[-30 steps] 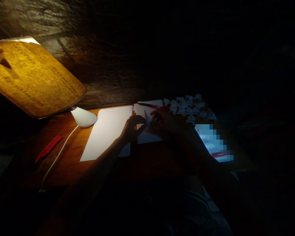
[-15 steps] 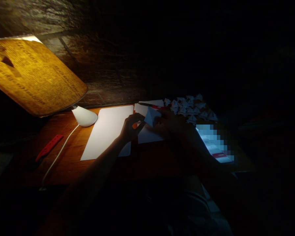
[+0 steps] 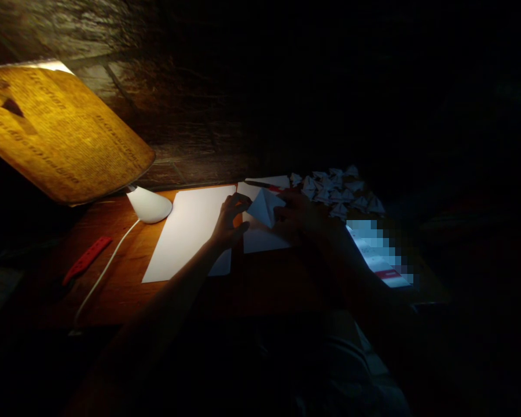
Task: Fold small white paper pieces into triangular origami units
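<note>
A small white piece of folded paper [image 3: 264, 207], kite-shaped with a crease down it, is held above the table. My right hand [image 3: 299, 213], mostly in shadow, grips its right side. At its left corner is my left hand [image 3: 229, 221], thumb and fingers apart; whether a fingertip touches the paper I cannot tell. Beneath the hands lie a white sheet [image 3: 260, 240] on the right and a larger stack of white paper [image 3: 195, 226] on the left. A dark and red pen-like tool [image 3: 264, 186] rests along the far edge of the right sheet.
Several folded white paper pieces [image 3: 330, 188] are grouped at the back right. A lit screen [image 3: 375, 255], partly pixelated, lies at the right. On the left stand a lamp with a yellow printed shade [image 3: 65, 133], its white cord [image 3: 108, 272], and a red object [image 3: 87, 259].
The folded paper has turned and shows a wider face. My left thumb and fingers have spread apart from it, while my right hand keeps its hold.
</note>
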{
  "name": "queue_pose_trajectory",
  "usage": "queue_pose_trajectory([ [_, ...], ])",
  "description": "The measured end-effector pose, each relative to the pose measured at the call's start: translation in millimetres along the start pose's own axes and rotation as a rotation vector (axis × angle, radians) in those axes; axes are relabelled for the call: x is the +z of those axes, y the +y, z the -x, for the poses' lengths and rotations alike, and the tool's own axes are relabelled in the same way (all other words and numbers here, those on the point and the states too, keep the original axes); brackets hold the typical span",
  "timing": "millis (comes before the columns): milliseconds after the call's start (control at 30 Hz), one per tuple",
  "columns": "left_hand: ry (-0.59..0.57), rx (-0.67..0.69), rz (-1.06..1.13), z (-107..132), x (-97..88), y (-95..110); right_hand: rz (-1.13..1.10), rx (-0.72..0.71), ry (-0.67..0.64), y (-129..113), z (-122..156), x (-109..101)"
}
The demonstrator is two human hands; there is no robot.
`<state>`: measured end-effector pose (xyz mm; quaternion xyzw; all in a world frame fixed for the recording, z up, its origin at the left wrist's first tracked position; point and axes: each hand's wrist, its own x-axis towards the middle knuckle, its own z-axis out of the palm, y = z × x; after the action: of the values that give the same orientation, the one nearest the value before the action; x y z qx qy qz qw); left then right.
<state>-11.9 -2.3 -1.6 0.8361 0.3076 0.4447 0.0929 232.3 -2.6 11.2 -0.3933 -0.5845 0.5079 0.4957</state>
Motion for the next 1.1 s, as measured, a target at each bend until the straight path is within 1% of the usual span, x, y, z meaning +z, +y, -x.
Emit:
queue_pose_trajectory([
  [67,-0.013,-0.024,0.047,0,-0.2,1,0.100,-0.001,0.006,1,0,1],
  [133,-0.015,-0.058,0.026,-1,1.0,2,0.162,0.002,-0.002,2,0,2],
  [200,-0.004,-0.077,-0.018,-1,3.1,3,0.185,0.001,-0.008,2,1,3],
  [267,0.015,-0.084,-0.017,-2,5.0,3,0.192,-0.004,0.003,2,2,3],
  [333,0.018,-0.090,0.037,-4,6.1,3,0.200,-0.007,0.006,2,2,2],
  [500,0.000,-0.131,0.175,-7,7.9,7,0.270,-0.001,-0.055,1,2,0],
  [667,-0.133,-0.276,0.466,-2,16.1,10,0.348,-0.018,-0.050,3,2,-1],
  [733,-0.138,-0.313,0.511,0,19.4,8,0.371,-0.044,-0.050,5,1,-2],
  [900,-0.046,-0.341,0.459,0,21.2,1,0.453,-0.091,-0.045,13,0,-4],
  [1000,-0.050,-0.417,0.420,-2,19.1,2,0.519,-0.093,-0.083,15,0,-3],
  [1100,-0.098,-0.453,0.334,-3,16.0,7,0.564,-0.085,-0.110,15,2,-1],
])
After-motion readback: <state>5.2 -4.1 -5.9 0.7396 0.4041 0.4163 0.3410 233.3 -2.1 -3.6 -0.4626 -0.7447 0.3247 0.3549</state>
